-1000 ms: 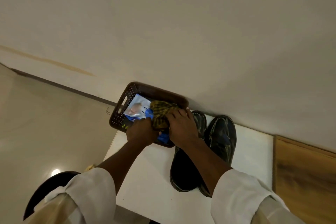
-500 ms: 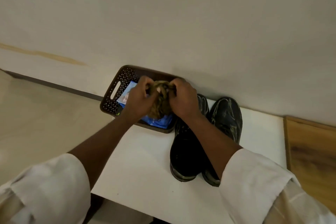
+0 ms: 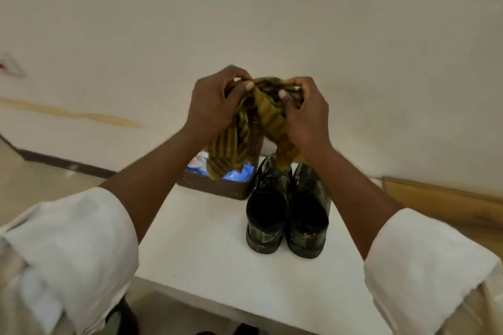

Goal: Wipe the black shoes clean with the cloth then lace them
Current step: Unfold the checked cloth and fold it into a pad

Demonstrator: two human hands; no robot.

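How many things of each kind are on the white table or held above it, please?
Black shoes: 2, left one and right one, side by side on the table
Brown basket: 1
Striped cloth: 1, held up by the left hand and right hand
Total: 4

White table (image 3: pixel 206 247) — black shoes (image 3: pixel 288 215) side by side, brown basket (image 3: pixel 215 187) just left.

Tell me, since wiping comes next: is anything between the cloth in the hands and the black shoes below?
Nothing visible does. Left hand and right hand hold the cloth up above the black shoes; only open air lies between. The brown basket sits left of them.
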